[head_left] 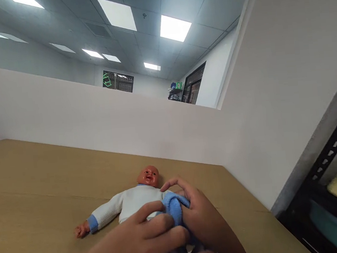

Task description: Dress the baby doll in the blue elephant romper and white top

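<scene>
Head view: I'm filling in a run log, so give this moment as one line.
left hand: touching blue cloth; right hand: touching blue cloth; doll: face up on brown table; grip: unclear

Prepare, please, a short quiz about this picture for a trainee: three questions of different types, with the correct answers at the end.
1. Choose one: which colour is the outstretched sleeve on the doll?
A) green
B) white
C) black

2. True or false: the doll lies with its face down.

3. Answer in a few words: what do the person's left hand and right hand both touch?

Key
1. B, white; only its cuff is blue.
2. False; it lies face up on the brown surface.
3. The blue fabric between them, beside the doll's body.
</scene>
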Motion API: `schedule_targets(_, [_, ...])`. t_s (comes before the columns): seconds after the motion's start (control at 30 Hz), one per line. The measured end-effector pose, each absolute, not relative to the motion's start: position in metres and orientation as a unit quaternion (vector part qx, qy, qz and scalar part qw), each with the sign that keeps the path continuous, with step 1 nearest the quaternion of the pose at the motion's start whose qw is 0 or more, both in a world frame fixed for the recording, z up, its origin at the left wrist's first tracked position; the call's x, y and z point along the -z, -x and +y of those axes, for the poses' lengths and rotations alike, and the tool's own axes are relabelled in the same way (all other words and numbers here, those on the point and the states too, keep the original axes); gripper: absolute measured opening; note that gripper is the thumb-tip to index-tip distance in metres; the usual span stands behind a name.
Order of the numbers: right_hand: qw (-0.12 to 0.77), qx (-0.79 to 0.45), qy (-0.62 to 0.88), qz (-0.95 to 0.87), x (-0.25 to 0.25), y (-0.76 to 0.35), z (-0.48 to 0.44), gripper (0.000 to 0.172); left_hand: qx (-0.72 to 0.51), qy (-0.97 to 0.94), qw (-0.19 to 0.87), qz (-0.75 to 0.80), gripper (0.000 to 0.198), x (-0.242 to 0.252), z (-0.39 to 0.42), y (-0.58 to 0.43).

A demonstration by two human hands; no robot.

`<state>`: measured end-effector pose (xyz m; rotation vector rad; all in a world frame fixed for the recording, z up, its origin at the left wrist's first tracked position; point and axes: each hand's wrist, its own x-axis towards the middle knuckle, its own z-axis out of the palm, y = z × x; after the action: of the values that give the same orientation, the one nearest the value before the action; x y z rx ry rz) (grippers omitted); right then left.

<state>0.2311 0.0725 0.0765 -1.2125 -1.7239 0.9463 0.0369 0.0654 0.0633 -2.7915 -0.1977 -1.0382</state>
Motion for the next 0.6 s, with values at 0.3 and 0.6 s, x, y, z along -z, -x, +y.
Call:
schedule_targets(0.3, [0.348,-0.238,0.452,-0.786,-0.082,-0.243,0.063,0.055,0.337,0.93,0.005,-0.146,0.022,-0.077,0.067,0.0])
schedule_targets(0.6, [0.191,-0.339,0.428,-0.816,-0.073,-0.245,0.045,0.048,0.384,0.842,-0.31,-0.217,0.024,-0.075,0.09,0.032])
